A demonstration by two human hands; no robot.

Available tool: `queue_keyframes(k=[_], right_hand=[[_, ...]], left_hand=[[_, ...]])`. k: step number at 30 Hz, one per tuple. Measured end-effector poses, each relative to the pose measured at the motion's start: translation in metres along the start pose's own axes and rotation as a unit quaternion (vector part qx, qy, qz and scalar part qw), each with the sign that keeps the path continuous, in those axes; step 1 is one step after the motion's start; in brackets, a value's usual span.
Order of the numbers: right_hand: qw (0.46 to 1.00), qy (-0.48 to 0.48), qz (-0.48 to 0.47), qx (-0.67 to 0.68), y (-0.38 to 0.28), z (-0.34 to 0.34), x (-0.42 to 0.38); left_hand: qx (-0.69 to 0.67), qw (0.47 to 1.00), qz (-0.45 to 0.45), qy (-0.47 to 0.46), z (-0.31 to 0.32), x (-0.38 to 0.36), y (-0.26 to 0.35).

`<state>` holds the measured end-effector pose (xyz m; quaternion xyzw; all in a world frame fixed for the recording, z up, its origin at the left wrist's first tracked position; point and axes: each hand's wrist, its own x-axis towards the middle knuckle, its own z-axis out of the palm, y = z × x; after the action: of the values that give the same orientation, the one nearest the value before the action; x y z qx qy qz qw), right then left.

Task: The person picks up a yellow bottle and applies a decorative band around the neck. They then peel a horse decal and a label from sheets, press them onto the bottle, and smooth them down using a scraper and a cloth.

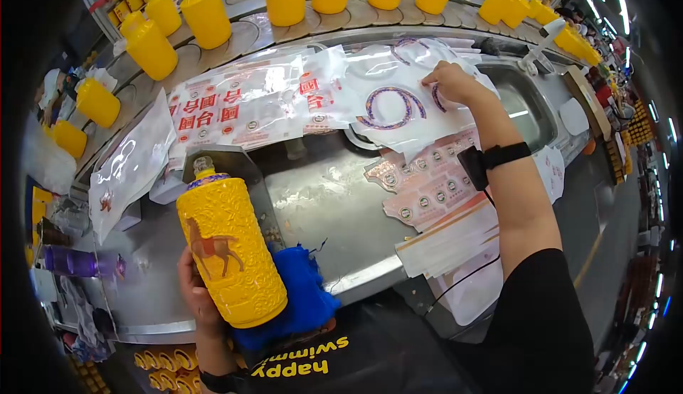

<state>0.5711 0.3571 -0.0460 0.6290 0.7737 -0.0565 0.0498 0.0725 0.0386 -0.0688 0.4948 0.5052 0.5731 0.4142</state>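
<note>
A yellow embossed bottle (238, 269) with a brown horse picture and a patterned ring at its neck leans in my left hand (199, 291), whose fingers wrap round its lower left side. Under the bottle's base lies a blue cloth (306, 287). At the upper right, my right hand (452, 82) is over a transparent sheet (377, 74) that carries curved blue and red patterned strips (393, 109). Its fingers are bent, with the index fingertip beside the sheet's right-hand strip; whether they pinch anything is too small to tell.
Sheets with red characters (242, 102) lie left of the strips. Pinkish label sheets (434, 188) and white paper strips (455, 241) lie near my right forearm. A sink (523, 102) is at the right. Several yellow bottles (206, 17) stand on the conveyor (249, 35) behind.
</note>
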Motion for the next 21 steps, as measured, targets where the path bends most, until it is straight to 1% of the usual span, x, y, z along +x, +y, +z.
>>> queue_keyframes(k=[3, 6, 9, 12, 15, 18, 21], right_hand=[[0.998, -0.008, -0.049, 0.044, 0.003, 0.000, -0.007], [0.995, -0.047, -0.084, 0.022, -0.003, -0.009, -0.022], [0.991, 0.039, -0.124, 0.041, -0.009, -0.005, -0.052], [0.990, 0.067, -0.122, 0.024, -0.009, 0.003, -0.069], [0.989, 0.051, -0.100, 0.092, -0.019, -0.001, -0.093], [0.976, 0.059, -0.129, 0.168, -0.018, -0.002, -0.106], [0.983, 0.062, -0.102, 0.139, -0.015, -0.002, -0.115]], left_hand=[[-0.005, 1.000, -0.016, 0.000, 0.000, 0.001, -0.002], [-0.025, 0.999, -0.033, -0.008, -0.001, 0.000, -0.002], [-0.024, 0.999, -0.039, -0.011, -0.001, -0.001, -0.002], [-0.009, 0.999, -0.030, -0.008, -0.003, -0.002, -0.002], [0.005, 1.000, -0.017, -0.012, -0.002, -0.001, 0.001], [0.006, 1.000, -0.006, -0.019, 0.000, -0.001, 0.002], [0.005, 1.000, 0.006, -0.022, 0.001, -0.001, 0.002]])
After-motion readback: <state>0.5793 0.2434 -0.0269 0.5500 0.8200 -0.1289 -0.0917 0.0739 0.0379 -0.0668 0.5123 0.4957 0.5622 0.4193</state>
